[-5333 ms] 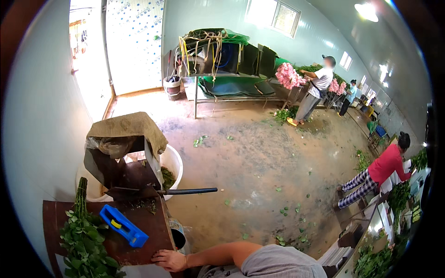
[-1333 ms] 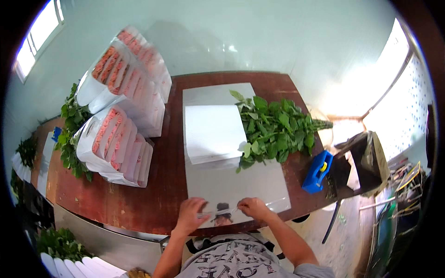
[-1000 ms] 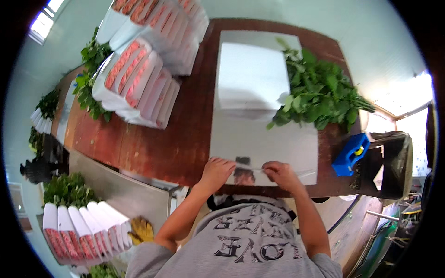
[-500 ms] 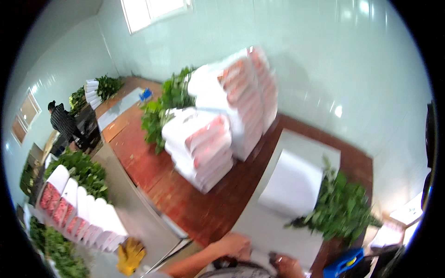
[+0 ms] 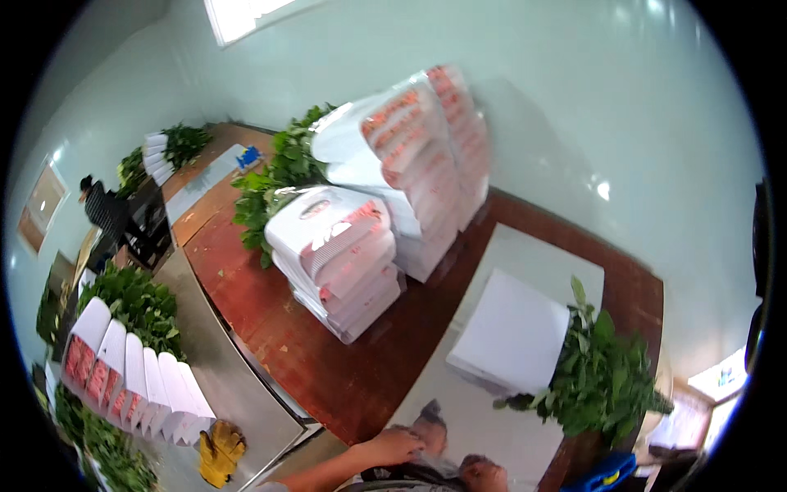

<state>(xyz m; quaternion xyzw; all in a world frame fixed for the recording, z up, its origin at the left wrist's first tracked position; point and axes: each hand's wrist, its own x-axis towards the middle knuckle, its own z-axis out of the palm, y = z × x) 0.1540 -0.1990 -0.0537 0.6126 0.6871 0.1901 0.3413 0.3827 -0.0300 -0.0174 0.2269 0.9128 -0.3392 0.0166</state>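
Observation:
At the lower edge, my left hand (image 5: 395, 444) has its fingers curled in beside a small greyish, crumpled thing (image 5: 431, 420) that looks like thin plastic. Close by on the right is my right hand (image 5: 484, 473), blurred and partly cut off, its fingers bent; what it holds, if anything, does not show. Beyond my hands, a white-wrapped bunch (image 5: 512, 332) lies on a pale grey board (image 5: 537, 252). Its green leafy stems (image 5: 602, 373) spread out to the right.
Stacked white-wrapped flower bundles (image 5: 336, 246) stand on the red-brown table (image 5: 270, 320). More bundles (image 5: 135, 369) line a side table at left, near a yellow glove (image 5: 220, 453). A blue tool (image 5: 602, 474) lies at lower right. A person (image 5: 108, 213) stands far left.
The greyish crumpled thing now shows above my hands. My left hand has shifted slightly left, and my right hand has moved left toward it. The whole view has tilted a little.

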